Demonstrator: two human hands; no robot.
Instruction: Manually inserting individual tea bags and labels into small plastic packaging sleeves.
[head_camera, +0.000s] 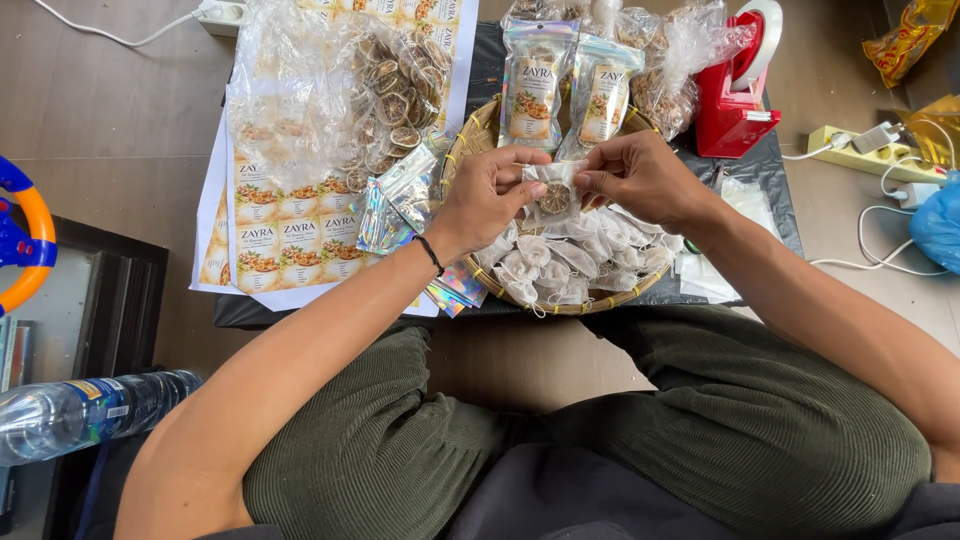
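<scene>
1. Head view: near centre frame, the left hand (487, 195) and right hand (640, 178) pinch a small white mesh pouch (553, 195) with a dried citrus slice inside, above the woven basket (468, 135) of filled pouches.
2. Risk: a loose pinch could let the slice slip into the basket; hard pulling might tear the mesh.

A single head-worn camera looks steeply down, close over both hands; the woven basket (480, 130) lies just beyond them, the person's lap probably nearest the lens.

Pouches (575, 255) in basket (470, 135); dispenser (735, 95) right.
</scene>
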